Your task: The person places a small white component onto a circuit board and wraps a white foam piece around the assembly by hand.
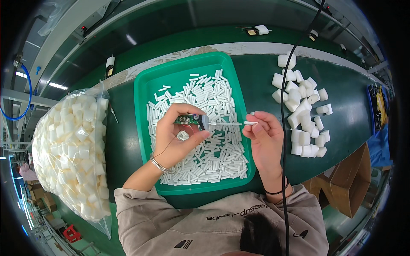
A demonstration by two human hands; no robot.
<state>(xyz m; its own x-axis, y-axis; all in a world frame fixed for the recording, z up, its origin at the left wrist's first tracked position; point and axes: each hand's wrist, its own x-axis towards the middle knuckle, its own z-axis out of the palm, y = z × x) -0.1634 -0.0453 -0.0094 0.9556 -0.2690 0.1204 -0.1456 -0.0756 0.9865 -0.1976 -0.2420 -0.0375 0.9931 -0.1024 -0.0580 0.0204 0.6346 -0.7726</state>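
Observation:
My left hand [171, 141] is closed round a small electronic device with a green circuit board [186, 119], a little display and thin wires. A dark, grey-faced end of it points right, toward my other hand. By the left palm shows a small white plug [183, 135]. From the device's end a thin white rod [228, 124] runs to my right hand [268, 143], whose fingertips pinch a short white tube [250, 123]. Whether rod and tube touch is too small to tell. Both hands are above a green tray [139, 113] of many loose white tubes [209, 91].
Left of the tray bulges a clear bag of white foam cylinders [70, 145]. More white cylinders [305, 115] lie loose at right, beside a hanging black cable [283, 128]. Beyond the pale ledge, dark devices with white plugs [257, 30] rest on a green belt. Cardboard boxes [348, 183] stand lower right.

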